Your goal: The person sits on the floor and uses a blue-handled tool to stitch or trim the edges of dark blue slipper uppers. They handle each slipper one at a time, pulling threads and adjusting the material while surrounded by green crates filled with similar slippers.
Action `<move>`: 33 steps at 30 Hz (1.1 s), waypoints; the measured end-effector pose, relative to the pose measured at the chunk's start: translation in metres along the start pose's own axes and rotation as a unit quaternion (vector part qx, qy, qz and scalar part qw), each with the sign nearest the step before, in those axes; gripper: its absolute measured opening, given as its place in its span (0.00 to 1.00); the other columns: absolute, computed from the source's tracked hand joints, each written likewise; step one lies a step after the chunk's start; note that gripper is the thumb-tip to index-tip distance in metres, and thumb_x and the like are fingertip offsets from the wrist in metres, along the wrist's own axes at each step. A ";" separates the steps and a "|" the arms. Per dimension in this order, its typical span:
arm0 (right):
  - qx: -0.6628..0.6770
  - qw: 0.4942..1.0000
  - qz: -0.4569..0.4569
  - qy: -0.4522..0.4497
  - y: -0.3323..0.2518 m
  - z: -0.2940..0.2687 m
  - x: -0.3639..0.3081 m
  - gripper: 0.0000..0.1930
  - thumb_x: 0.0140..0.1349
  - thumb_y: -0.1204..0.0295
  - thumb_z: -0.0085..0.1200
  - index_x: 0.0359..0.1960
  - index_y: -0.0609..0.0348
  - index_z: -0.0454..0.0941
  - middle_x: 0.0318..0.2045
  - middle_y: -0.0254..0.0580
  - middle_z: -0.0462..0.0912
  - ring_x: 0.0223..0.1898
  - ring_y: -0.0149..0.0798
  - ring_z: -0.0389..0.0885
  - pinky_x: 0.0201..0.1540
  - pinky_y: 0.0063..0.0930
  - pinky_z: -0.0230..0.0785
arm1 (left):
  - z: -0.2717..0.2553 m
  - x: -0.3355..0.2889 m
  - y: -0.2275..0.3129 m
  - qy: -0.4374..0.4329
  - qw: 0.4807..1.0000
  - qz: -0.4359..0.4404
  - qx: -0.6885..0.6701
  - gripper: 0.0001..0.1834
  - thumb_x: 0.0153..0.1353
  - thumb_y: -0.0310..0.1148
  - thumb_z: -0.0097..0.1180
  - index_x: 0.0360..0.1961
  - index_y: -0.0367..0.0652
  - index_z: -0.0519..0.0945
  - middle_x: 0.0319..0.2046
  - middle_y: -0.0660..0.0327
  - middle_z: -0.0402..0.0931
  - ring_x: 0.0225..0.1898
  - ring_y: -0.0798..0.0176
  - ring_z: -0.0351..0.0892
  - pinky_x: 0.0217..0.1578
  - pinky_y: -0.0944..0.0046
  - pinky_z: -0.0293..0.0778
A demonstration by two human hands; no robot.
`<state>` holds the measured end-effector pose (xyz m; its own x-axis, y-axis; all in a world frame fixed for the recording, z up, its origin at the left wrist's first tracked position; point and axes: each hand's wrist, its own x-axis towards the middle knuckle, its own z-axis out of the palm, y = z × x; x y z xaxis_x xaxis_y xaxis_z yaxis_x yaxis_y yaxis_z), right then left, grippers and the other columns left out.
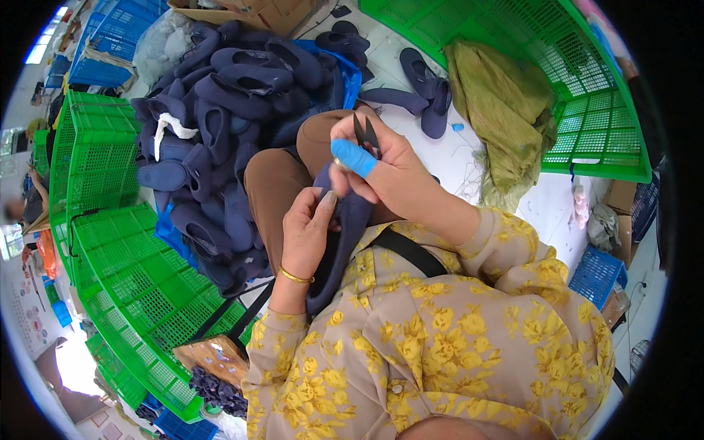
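A navy cloth shoe [357,218] rests against my lap, its opening partly hidden by my fingers. My left hand [304,231] is closed on the shoe's edge, thumb and forefinger pinched together. Just above it, my right hand [400,167] grips a pair of dark thread snips [366,133] whose pointed blades stick up, slightly apart. Blue tape [353,156] wraps the right thumb. The right fingertips are close to the far end of the shoe; whether they also pinch it or a thread, I cannot make out.
Beyond my knees lies a big heap of navy shoes [246,77] with a white strip [173,130] on it. Green crates stand left [139,257] and far right [598,132]. Several loose shoes [435,108] and an olive sack [502,110] lie on the pale floor.
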<state>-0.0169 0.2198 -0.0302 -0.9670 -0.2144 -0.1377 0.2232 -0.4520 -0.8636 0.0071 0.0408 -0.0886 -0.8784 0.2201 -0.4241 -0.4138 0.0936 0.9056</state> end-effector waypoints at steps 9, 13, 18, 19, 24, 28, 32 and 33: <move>-0.072 0.972 -0.094 -0.202 -0.067 -0.001 -0.057 0.03 0.60 0.79 0.58 0.35 0.63 0.78 0.30 0.43 0.82 0.29 0.35 0.80 0.30 0.24 0.69 | 0.003 0.005 -0.012 0.025 0.993 0.072 0.085 0.08 0.69 0.32 0.51 0.34 0.39 0.76 0.22 0.68 0.72 0.20 0.77 0.70 0.22 0.73 0.69; -0.150 0.912 -0.043 -0.380 -0.057 0.000 -0.075 0.11 0.60 0.81 0.55 0.44 0.62 0.74 0.36 0.44 0.81 0.34 0.39 0.81 0.33 0.28 0.71 | 0.006 0.012 -0.010 0.108 0.914 0.278 0.276 0.05 0.66 0.31 0.55 0.37 0.40 0.76 0.19 0.62 0.68 0.19 0.69 0.70 0.23 0.67 0.69; -0.172 0.855 -0.005 -0.490 -0.050 0.016 -0.081 0.18 0.57 0.83 0.51 0.49 0.59 0.66 0.41 0.49 0.78 0.42 0.55 0.79 0.41 0.42 0.70 | 0.015 -0.002 -0.003 0.129 0.923 0.202 0.301 0.09 0.62 0.31 0.60 0.34 0.41 0.72 0.19 0.59 0.68 0.19 0.61 0.69 0.25 0.63 0.69; -0.183 0.844 -0.001 -0.504 -0.050 0.017 -0.081 0.21 0.52 0.85 0.49 0.50 0.58 0.65 0.42 0.52 0.77 0.44 0.58 0.77 0.43 0.46 0.69 | 0.015 -0.003 0.000 0.124 0.926 0.188 0.302 0.10 0.61 0.29 0.60 0.31 0.41 0.70 0.19 0.58 0.70 0.20 0.62 0.71 0.25 0.64 0.69; -0.176 0.841 -0.016 -0.512 -0.045 0.022 -0.083 0.24 0.49 0.87 0.47 0.51 0.58 0.65 0.43 0.54 0.77 0.46 0.60 0.76 0.45 0.47 0.69 | 0.007 0.001 0.004 0.038 0.983 0.085 0.161 0.08 0.59 0.29 0.63 0.30 0.38 0.76 0.21 0.59 0.74 0.23 0.65 0.75 0.28 0.67 0.71; -0.178 0.831 -0.020 -0.527 -0.043 0.025 -0.082 0.25 0.49 0.87 0.48 0.52 0.57 0.65 0.44 0.53 0.77 0.48 0.58 0.76 0.46 0.45 0.70 | -0.003 -0.012 0.028 -0.082 0.947 0.109 0.290 0.08 0.58 0.30 0.63 0.29 0.35 0.81 0.26 0.58 0.77 0.26 0.65 0.77 0.31 0.68 0.73; -0.176 0.865 -0.045 -0.468 -0.041 0.022 -0.081 0.22 0.50 0.86 0.49 0.49 0.55 0.70 0.41 0.48 0.78 0.45 0.53 0.79 0.45 0.41 0.71 | -0.008 -0.012 0.024 -0.080 0.958 0.089 0.260 0.06 0.60 0.28 0.62 0.32 0.35 0.81 0.30 0.68 0.77 0.30 0.76 0.73 0.33 0.74 0.71; -0.196 0.876 -0.058 -0.436 -0.038 0.015 -0.079 0.21 0.50 0.85 0.49 0.48 0.55 0.72 0.40 0.46 0.79 0.45 0.52 0.79 0.44 0.40 0.72 | -0.011 -0.014 0.025 -0.069 0.964 0.068 0.247 0.06 0.60 0.27 0.60 0.34 0.35 0.81 0.30 0.58 0.79 0.30 0.69 0.77 0.35 0.69 0.73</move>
<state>0.0533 0.2409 0.0206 -0.4802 -0.8441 0.2386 -0.0954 -0.2202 -0.9708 0.0060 0.0299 -0.0599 -0.8622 0.3868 -0.3270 -0.1028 0.4986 0.8607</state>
